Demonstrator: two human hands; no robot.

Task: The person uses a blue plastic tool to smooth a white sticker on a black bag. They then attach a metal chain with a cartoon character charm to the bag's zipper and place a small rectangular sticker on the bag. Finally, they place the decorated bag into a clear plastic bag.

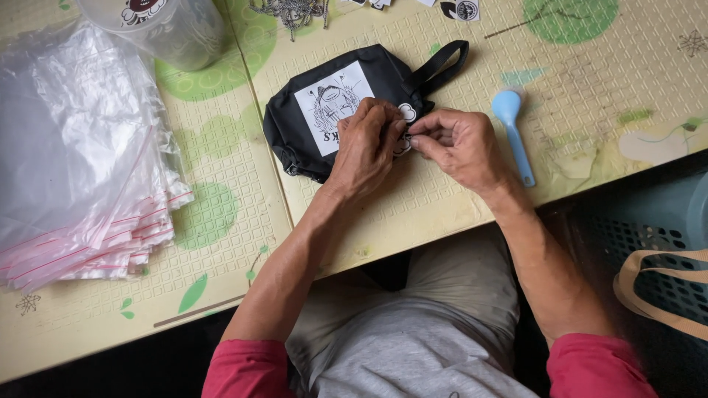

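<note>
A black zip pouch with a white printed picture on its side and a black strap loop lies on the patterned mat. My left hand rests on the pouch's right end, fingers bent down onto it. My right hand meets it there, thumb and forefinger pinched on a small white charm at the pouch's edge. What lies under the fingertips is hidden.
A stack of clear zip bags with red seals lies at the left. A clear plastic cup stands behind it. A light blue spoon lies right of my hands. Metal chains and stickers sit at the far edge. A dark basket stands at the right.
</note>
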